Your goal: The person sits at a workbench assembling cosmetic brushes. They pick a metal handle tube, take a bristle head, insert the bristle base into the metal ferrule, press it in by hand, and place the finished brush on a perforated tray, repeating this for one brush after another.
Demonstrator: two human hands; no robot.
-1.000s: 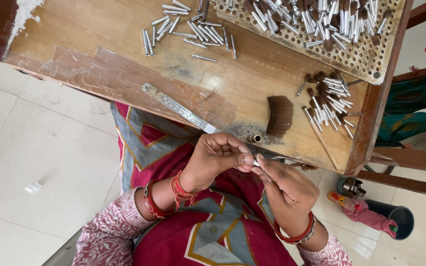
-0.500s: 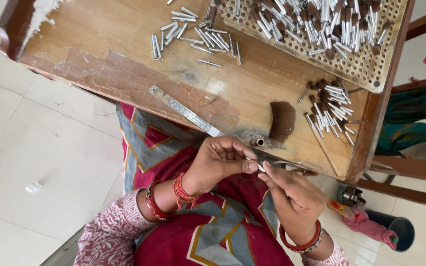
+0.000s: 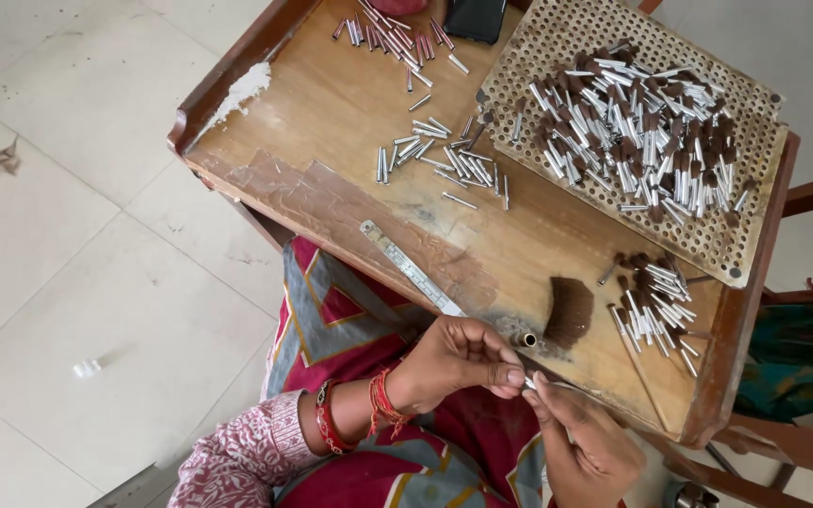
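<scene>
My left hand [image 3: 458, 362] and right hand [image 3: 581, 442] still pinch one small silver tube [image 3: 531, 383] between the fingertips, just off the tabletop's [image 3: 350, 103] near edge. The hands have hardly moved, so the fiddly work goes on. A brown hair tuft [image 3: 569, 312] lies near that edge. Farther off, the holed tray [image 3: 557, 38] holds many tubes.

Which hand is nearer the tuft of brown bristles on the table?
Left. The left hand sits just below-left of the brown bristle tuft; the right hand lies farther below it.
</scene>
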